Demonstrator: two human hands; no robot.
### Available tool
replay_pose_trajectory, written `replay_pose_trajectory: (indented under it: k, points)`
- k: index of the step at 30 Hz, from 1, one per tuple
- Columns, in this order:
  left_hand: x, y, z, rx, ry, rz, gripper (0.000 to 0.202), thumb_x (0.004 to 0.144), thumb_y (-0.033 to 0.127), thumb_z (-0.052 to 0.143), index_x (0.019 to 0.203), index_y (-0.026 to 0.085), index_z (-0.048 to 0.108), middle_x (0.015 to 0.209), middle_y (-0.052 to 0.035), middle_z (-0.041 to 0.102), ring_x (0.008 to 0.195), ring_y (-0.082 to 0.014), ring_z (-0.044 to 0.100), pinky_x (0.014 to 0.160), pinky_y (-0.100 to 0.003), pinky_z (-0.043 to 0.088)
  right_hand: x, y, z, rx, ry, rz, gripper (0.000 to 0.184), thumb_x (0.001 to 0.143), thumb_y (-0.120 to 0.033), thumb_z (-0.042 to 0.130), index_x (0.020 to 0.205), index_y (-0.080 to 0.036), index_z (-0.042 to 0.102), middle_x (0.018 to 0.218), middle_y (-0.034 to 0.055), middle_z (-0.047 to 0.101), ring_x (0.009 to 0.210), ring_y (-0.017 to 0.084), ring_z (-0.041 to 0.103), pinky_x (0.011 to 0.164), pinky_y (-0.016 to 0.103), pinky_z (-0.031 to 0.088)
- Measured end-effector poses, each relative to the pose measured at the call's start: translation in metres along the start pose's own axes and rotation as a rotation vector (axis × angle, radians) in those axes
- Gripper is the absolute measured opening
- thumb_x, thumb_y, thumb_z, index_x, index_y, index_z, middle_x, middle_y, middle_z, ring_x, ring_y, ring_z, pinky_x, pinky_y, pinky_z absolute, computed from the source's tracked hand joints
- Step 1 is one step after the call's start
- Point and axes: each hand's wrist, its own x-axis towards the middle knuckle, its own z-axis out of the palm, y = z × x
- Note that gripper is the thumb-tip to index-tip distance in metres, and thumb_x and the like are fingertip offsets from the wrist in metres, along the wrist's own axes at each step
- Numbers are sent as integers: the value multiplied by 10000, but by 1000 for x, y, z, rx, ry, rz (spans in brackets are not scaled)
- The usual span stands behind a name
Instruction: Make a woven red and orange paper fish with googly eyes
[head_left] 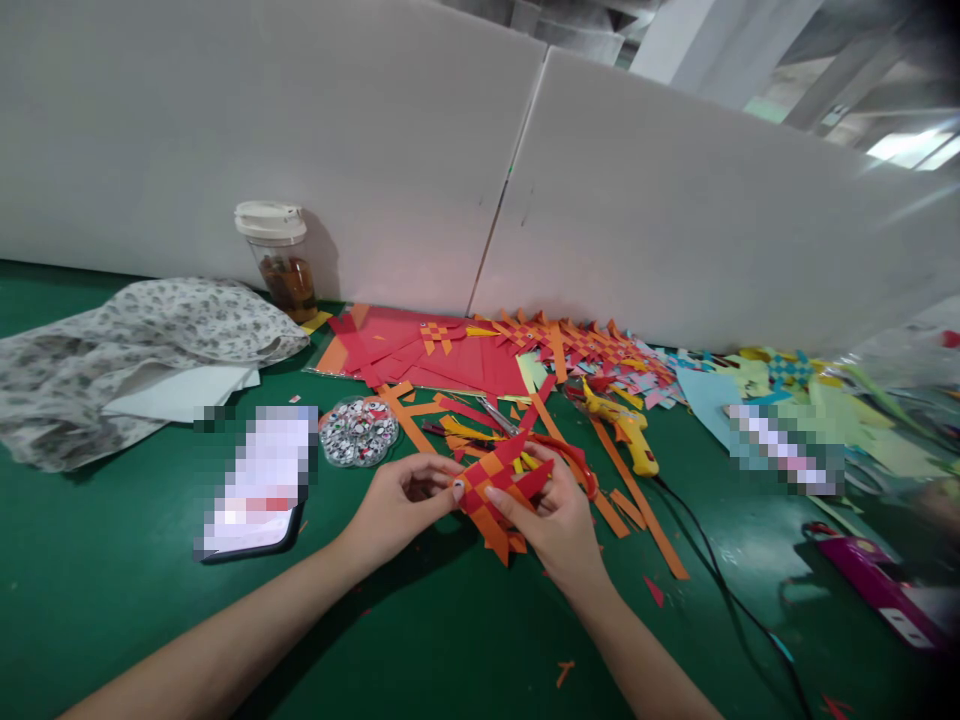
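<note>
Both hands meet over the green table and hold a small piece woven from red and orange paper strips. My left hand pinches its left edge with fingers and thumb. My right hand grips its right side, thumb on top of the weave. Loose strip ends stick out of the weave toward the upper right and downward. More orange and red strips lie just behind and to the right of the hands.
A phone lies left of my hands, a clear box of googly eyes behind it. A yellow glue gun with a black cord lies right. Red paper sheets, finished weaves, a lidded cup, patterned cloth and white partitions stand behind.
</note>
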Motion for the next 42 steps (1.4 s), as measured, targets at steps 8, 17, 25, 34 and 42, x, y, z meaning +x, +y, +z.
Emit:
replay_pose_trajectory:
  k: [8,17,25,34,42]
  points:
    - [-1,1,-1,-21,-22,-28,293,702,312,685,948,152,685,822,-80,703,705,-169,644,682,-299,528,1,0,-1,5,16,-1,627,609,-322,773,1134,-240,441,943,62,704,855,263,679,745,398,572]
    - [-1,0,-1,8,8,-29,282,702,332,686,922,156,693,795,-68,702,683,-163,648,659,-289,540,-3,-3,-1,-56,6,-25,623,623,-333,758,1151,-242,439,897,51,700,817,253,685,741,391,576]
    - [0,1,0,-4,6,-34,285,695,324,691,923,154,706,838,-78,732,719,-188,670,697,-319,552,-6,-4,1,-85,-1,-40,617,626,-338,753,1160,-255,455,944,59,689,846,259,678,743,387,573]
    - [-2,4,0,-9,10,-49,297,683,311,701,946,174,710,828,-66,743,714,-196,680,700,-328,554,-2,-2,-1,-72,27,-28,637,620,-340,760,1169,-252,449,899,50,700,836,263,679,734,391,570]
    - [0,0,0,3,29,-21,263,691,323,699,902,167,712,819,-69,731,697,-176,664,647,-280,538,-6,-2,1,-99,11,-65,588,634,-329,751,1145,-263,468,946,58,689,853,261,674,740,382,571]
